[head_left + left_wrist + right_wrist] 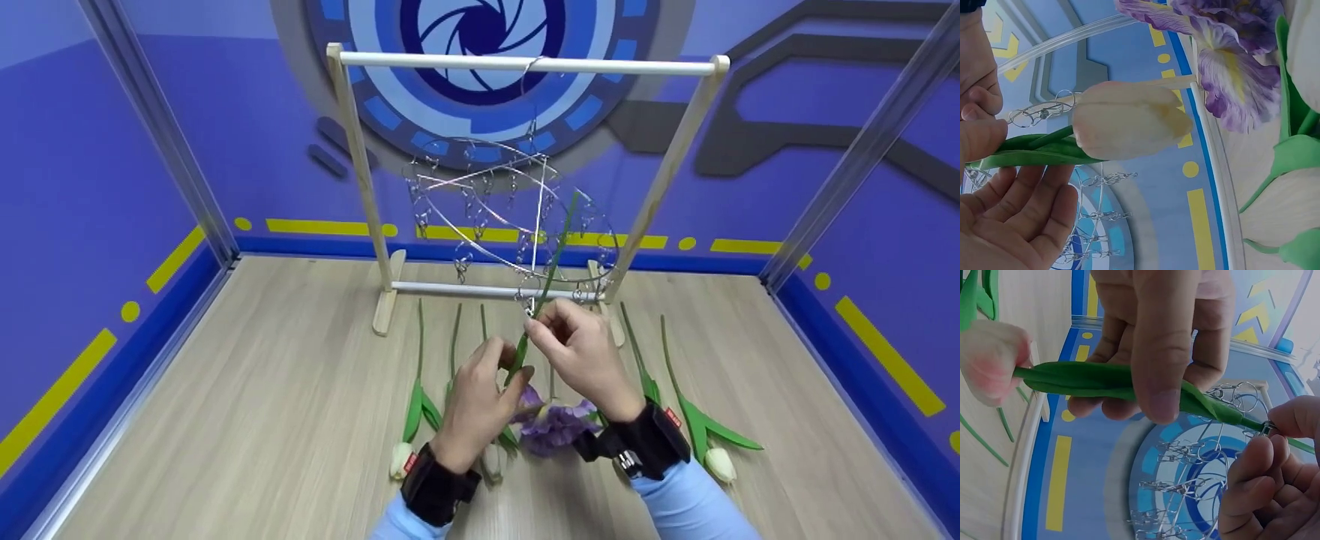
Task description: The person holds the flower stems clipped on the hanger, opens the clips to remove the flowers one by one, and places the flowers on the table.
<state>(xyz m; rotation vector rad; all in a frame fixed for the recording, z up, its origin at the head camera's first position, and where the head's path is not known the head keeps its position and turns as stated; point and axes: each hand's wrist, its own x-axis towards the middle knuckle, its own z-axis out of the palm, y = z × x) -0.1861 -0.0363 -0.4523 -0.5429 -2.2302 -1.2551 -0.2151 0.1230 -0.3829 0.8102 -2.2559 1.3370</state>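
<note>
A pale pink-white tulip [1129, 121] hangs bloom-down, its green stem [559, 251] pointing up past a wire hanger with clips [517, 266]. My left hand [480, 397] pinches it at the leaves [1084, 379], just above the bloom. Higher on the stem, my right hand [581, 356] pinches a small metal clip [1267, 427] between thumb and fingers, right at the stem. The hanger's oval ring tilts down to the right, with several clips dangling from it.
A wooden stand carries the hanger by its hook on the top rail [450, 60]. On the table [285, 390] lie a purple ruffled flower [556, 431] and several white tulips, one at left [402, 459], another at right [720, 465]. Blue walls enclose the table.
</note>
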